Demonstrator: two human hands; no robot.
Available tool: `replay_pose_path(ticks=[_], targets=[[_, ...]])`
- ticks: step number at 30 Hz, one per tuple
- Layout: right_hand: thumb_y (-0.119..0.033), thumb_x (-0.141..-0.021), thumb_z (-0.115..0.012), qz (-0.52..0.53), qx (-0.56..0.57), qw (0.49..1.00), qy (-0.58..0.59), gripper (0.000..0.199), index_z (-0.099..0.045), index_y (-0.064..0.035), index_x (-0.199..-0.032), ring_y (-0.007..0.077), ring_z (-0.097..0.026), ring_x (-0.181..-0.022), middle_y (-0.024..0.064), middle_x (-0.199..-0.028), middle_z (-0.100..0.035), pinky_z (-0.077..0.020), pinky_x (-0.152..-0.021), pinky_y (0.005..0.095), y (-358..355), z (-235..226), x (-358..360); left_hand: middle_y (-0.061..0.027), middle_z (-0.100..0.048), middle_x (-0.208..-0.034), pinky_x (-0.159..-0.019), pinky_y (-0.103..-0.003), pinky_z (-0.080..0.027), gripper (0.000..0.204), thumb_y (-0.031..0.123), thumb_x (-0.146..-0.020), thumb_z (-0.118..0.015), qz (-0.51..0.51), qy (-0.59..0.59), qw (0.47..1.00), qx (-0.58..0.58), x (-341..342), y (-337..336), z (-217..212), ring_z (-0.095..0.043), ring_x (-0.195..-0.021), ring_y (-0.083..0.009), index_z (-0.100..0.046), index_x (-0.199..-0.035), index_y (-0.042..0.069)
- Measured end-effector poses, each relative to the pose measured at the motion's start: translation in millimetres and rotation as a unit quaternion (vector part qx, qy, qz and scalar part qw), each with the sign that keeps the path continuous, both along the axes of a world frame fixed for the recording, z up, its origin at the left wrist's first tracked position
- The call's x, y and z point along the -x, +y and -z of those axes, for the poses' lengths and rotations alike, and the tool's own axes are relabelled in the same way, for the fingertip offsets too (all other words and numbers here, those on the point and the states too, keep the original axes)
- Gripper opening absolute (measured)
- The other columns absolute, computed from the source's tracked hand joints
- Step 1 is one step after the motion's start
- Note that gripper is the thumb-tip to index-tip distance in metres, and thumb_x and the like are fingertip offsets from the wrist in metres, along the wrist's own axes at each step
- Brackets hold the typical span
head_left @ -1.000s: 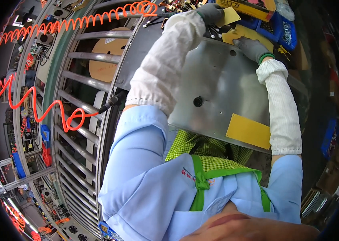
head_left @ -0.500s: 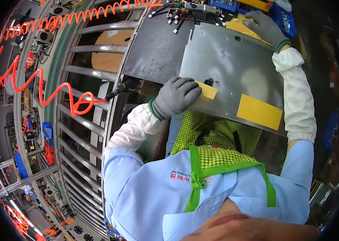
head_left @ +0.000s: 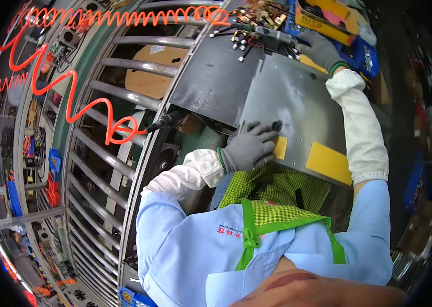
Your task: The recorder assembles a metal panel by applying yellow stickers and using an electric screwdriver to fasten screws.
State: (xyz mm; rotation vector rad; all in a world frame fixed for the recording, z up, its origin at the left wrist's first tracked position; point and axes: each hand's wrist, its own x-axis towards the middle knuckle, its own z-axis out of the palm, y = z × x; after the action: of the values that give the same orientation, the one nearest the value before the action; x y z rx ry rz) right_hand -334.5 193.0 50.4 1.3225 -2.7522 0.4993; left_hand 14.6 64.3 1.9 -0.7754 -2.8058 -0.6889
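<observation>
At the near edge of the tabletop (head_left: 211, 82), a grey metal sheet (head_left: 298, 107) lies flat in front of the person. The left hand (head_left: 249, 148), in a grey glove, rests with its fingers spread and pressed down on a small yellow sticker (head_left: 280, 147) beside a round hole (head_left: 276, 125) near the sheet's near edge. A second ago this hand was up at the far edge of the sheet; half a second ago it had come down holding the sticker just above this spot, so the sticker now looks laid on and is being smoothed flat. A larger yellow sticker (head_left: 328, 162) sits on the same edge, further right, unchanged. The right hand (head_left: 321, 50), also gloved, has stayed at the far right corner of the sheet, fingers curled over its edge, seemingly steadying it. Loose screws (head_left: 241, 41) lie on the tabletop beyond the sheet, and an orange coiled hose (head_left: 88, 107) hangs over the rollers (head_left: 119, 92) to the left.
</observation>
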Motion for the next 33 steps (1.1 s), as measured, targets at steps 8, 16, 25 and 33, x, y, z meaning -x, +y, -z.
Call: replay_pose_path(ticks=[8,16,25,33], targets=[[-0.009,-0.083,-0.052,0.080,-0.201,0.974,0.071,0.050,-0.048,-0.0169,-0.133,0.0346,-0.061,-0.108,0.0160,-0.123,-0.059,-0.0494,-0.090,0.0467,-122.6,52.4,27.8,-0.0136,-0.054,-0.128,-0.108,-0.051,-0.030,0.027,0.033,-0.089,-0.060,0.022,-0.013,0.997,-0.076,2.4,-7.6,14.5,-0.046,-0.125,-0.0332,-0.058,-0.100,0.008],[-0.018,-0.081,-0.062,0.049,0.043,0.995,0.082,0.049,-0.050,-0.0189,-0.129,0.0356,-0.060,-0.105,0.0142,-0.114,-0.062,-0.0474,-0.091,0.0473,-110.8,35.1,40.0,-0.0196,-0.051,-0.130,-0.101,-0.045,-0.040,0.040,0.031,-0.088,-0.063,-0.061,-0.002,0.985,-0.158,32.6,-63.3,-50.4,-0.049,-0.121,-0.0357,-0.055,-0.116,0.004],[-0.015,-0.073,-0.074,-0.069,0.271,0.957,0.081,0.053,-0.055,-0.0112,-0.122,0.0333,-0.061,-0.098,0.0165,-0.105,-0.063,-0.0496,-0.084,0.0424,-5.6,-74.8,-99.0,-0.0082,-0.058,-0.104,-0.077,-0.025,-0.047,0.034,0.021,-0.097,-0.057,-0.069,0.166,0.722,-0.668,165.8,-3.8,-169.1,-0.057,-0.089,-0.0115,-0.049,-0.125,0.003],[-0.021,-0.077,-0.075,-0.118,0.294,0.947,0.053,0.025,-0.059,-0.0061,-0.090,0.0177,-0.063,-0.059,0.0047,-0.067,-0.063,-0.0496,-0.057,0.0308,139.5,-95.6,-114.3,-0.0010,-0.063,-0.085,-0.068,-0.027,-0.049,0.021,0.020,-0.093,-0.063,0.126,0.040,0.837,-0.531,219.2,126.5,-210.1,-0.059,-0.077,-0.0100,-0.061,-0.105,0.003]])
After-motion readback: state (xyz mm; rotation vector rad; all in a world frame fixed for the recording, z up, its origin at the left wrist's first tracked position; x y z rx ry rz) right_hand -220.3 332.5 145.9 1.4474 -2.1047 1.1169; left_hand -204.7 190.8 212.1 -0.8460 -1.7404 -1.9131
